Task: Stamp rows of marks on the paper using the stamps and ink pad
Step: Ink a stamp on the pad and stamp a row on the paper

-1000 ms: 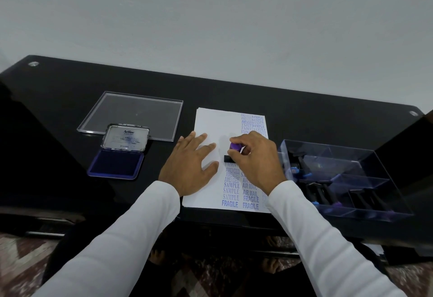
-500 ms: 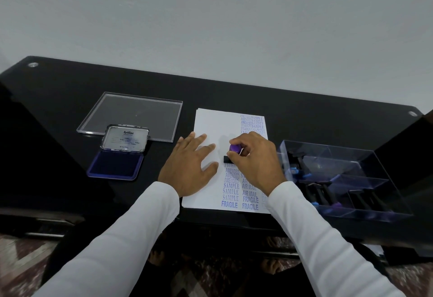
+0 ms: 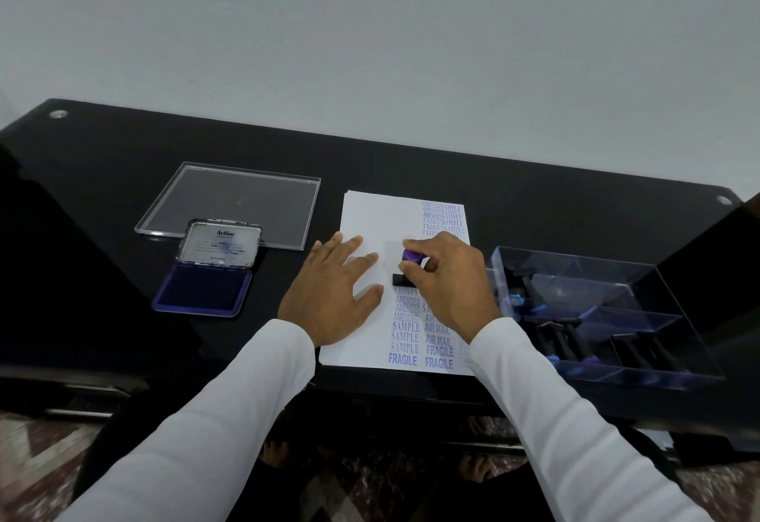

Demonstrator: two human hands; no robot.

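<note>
- Squarely on the white paper (image 3: pixel 372 225), the right hand (image 3: pixel 450 281) gripped a stamp (image 3: pixel 407 270), its fingers curled around the purple knob while the black base sat pressed against the sheet.
- Just beside it, the left hand (image 3: pixel 333 295) lay flat on the left part of the paper, fingers straight and slightly spread, holding nothing.
- Below the stamp, columns of blue marks read AMENDED, SAMPLE, AIR MAIL and FRAGILE; more marks, crowded together, ran along the far right corner of the sheet.
- Well to the left of the paper lay the ink pad (image 3: pixel 201 289), open, its dark blue pad facing up and its silvery lid (image 3: pixel 222 248) tilted back with "Artline" printed on it.
- Behind the ink pad, touching or nearly touching the lid, a flat clear plastic cover (image 3: pixel 238 202) rested on the black table (image 3: pixel 575 213).
- Right of the paper stood a clear plastic organizer tray (image 3: pixel 641 274) with several compartments, holding more stamps (image 3: pixel 555 336) with black bodies and blue or purple ends.
- Both forearms wore white sleeves (image 3: pixel 230 418).
</note>
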